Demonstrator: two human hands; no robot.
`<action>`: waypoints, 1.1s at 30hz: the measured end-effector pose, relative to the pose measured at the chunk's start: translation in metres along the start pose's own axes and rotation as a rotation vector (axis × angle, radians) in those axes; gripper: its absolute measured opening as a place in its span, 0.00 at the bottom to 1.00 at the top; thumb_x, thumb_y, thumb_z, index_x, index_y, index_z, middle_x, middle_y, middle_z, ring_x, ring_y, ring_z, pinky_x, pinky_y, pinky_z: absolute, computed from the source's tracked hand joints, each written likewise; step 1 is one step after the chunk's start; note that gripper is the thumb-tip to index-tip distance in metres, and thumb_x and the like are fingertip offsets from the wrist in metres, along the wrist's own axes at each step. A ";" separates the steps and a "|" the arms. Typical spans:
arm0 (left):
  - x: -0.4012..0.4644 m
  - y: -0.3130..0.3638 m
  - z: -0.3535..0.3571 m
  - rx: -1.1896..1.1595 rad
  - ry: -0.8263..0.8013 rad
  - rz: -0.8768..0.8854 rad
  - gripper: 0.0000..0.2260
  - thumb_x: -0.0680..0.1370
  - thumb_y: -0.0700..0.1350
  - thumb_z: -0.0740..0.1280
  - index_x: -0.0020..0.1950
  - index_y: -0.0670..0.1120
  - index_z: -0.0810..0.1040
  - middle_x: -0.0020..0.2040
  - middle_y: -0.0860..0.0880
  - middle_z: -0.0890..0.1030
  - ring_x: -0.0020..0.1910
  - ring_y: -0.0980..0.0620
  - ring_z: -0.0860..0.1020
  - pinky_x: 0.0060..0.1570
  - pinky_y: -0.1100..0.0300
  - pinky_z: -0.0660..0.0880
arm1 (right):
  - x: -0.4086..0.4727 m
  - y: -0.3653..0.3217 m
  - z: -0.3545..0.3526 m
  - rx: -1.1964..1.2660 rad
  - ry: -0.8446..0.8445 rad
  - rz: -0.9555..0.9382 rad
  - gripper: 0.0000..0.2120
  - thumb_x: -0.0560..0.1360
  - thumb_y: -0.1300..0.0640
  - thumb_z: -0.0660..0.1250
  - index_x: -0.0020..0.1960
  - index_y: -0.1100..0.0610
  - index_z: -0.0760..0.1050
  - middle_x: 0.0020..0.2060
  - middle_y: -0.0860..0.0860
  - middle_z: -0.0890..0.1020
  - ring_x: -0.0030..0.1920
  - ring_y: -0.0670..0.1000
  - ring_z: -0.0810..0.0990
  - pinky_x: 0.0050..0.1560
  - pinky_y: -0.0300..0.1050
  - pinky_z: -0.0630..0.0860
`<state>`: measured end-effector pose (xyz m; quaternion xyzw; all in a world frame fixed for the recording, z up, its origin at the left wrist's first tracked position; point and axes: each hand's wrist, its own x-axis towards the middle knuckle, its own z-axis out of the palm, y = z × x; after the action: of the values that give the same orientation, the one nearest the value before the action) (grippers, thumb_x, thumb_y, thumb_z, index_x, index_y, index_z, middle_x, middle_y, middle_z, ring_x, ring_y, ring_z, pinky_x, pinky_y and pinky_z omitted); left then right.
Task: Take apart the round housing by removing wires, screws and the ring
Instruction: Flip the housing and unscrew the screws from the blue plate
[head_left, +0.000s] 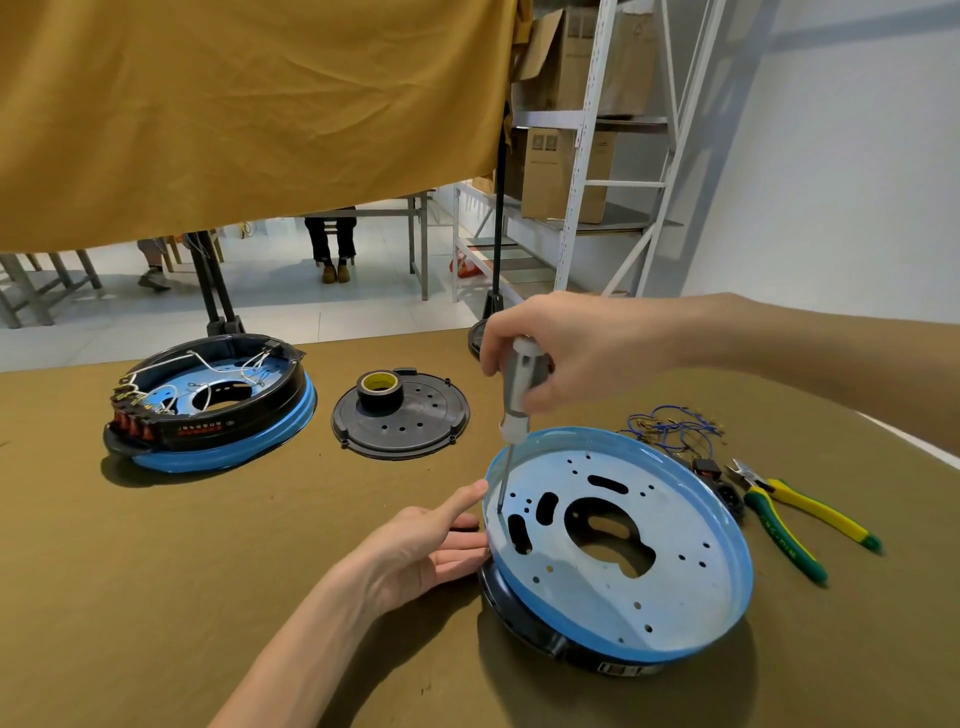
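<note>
A round housing (675, 613) with a blue rim, a pale perforated plate and a black ring beneath lies at the near right of the table. My right hand (561, 348) grips the grey handle of a screwdriver (514, 405); its tip stands on the plate near the left rim. My left hand (441, 540) rests against the housing's left edge with fingers straight. Blue wires (670, 428) lie loose behind the housing.
A second housing (218, 410) with wires and a black ring sits at the far left. A black lid (415, 421) carries a tape roll (378, 387). Yellow-green pliers (789, 514) lie at the right. A yellow curtain hangs behind; metal shelving stands at the back right.
</note>
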<state>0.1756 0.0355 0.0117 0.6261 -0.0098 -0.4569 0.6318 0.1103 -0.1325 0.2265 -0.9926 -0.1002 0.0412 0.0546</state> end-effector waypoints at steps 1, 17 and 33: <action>0.000 -0.001 0.000 -0.001 0.001 0.004 0.38 0.64 0.60 0.79 0.64 0.38 0.77 0.51 0.38 0.87 0.51 0.44 0.87 0.47 0.56 0.85 | 0.000 0.000 -0.002 0.022 -0.039 -0.026 0.17 0.73 0.56 0.75 0.58 0.45 0.76 0.46 0.39 0.79 0.41 0.35 0.77 0.36 0.30 0.71; 0.004 -0.002 -0.003 0.011 -0.008 0.002 0.38 0.64 0.62 0.78 0.65 0.39 0.77 0.51 0.39 0.87 0.50 0.44 0.87 0.44 0.56 0.85 | 0.001 -0.003 0.010 -0.307 0.107 0.132 0.25 0.78 0.30 0.59 0.54 0.51 0.73 0.36 0.48 0.77 0.35 0.47 0.77 0.29 0.44 0.67; 0.004 -0.003 -0.001 0.027 0.007 0.017 0.40 0.64 0.62 0.78 0.68 0.37 0.76 0.50 0.39 0.87 0.49 0.45 0.88 0.40 0.57 0.84 | 0.004 0.000 0.006 -0.114 0.006 0.011 0.09 0.76 0.48 0.72 0.53 0.49 0.76 0.38 0.41 0.82 0.39 0.41 0.79 0.33 0.37 0.71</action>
<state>0.1770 0.0342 0.0069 0.6359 -0.0191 -0.4490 0.6274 0.1133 -0.1314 0.2198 -0.9948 -0.0966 0.0327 -0.0020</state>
